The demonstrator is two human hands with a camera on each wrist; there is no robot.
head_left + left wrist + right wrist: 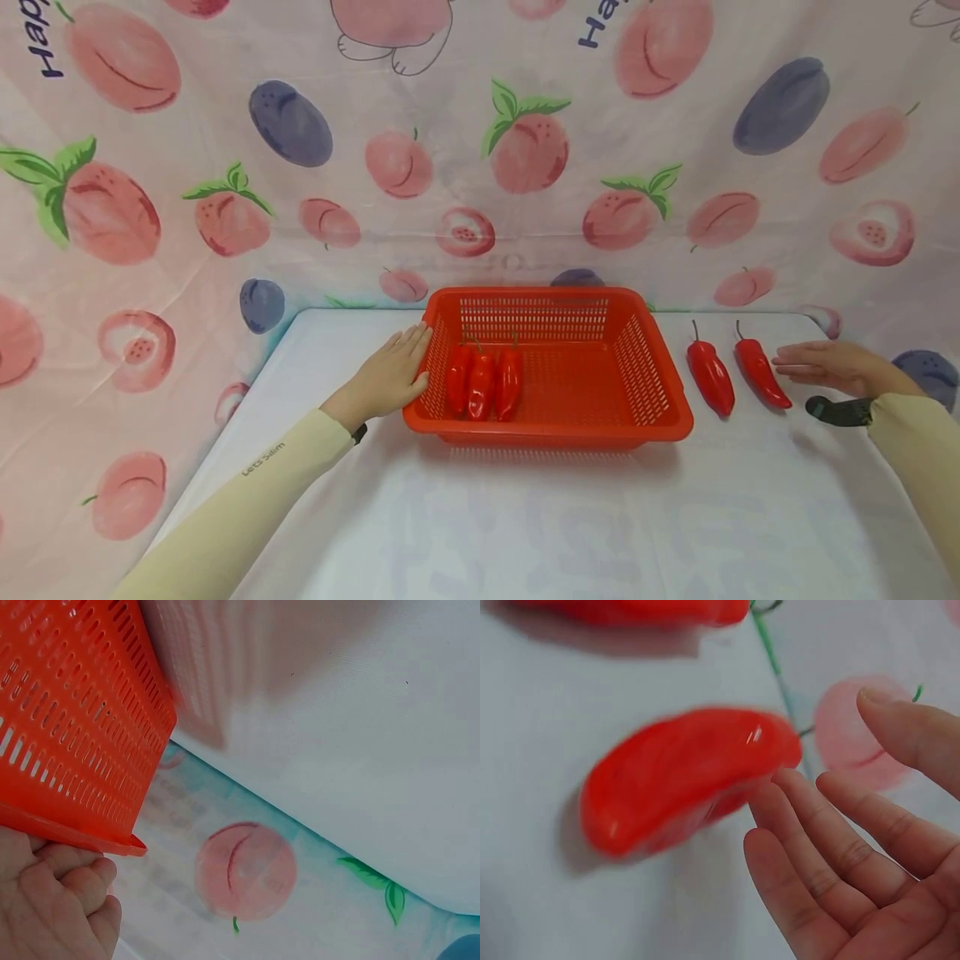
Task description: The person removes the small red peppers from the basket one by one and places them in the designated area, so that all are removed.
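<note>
Left hand (386, 379): fingers extended against the left rim of the red basket (555, 430), not clenched. Right hand (836, 367): released, fingers extended and thumb spread, just right of the right pepper (762, 372); contact cannot be told. The basket, on the worktop (525, 533), holds three red peppers (482, 387) side by side at its left. The left pepper (710, 379) lies between basket and right pepper.

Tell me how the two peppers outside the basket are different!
The left pepper looks fatter, while the right pepper looks slimmer. The left pepper is nearer the basket; the right pepper is nearer the right hand. Both are red and shiny, have thin stems and lie on the table.
</note>
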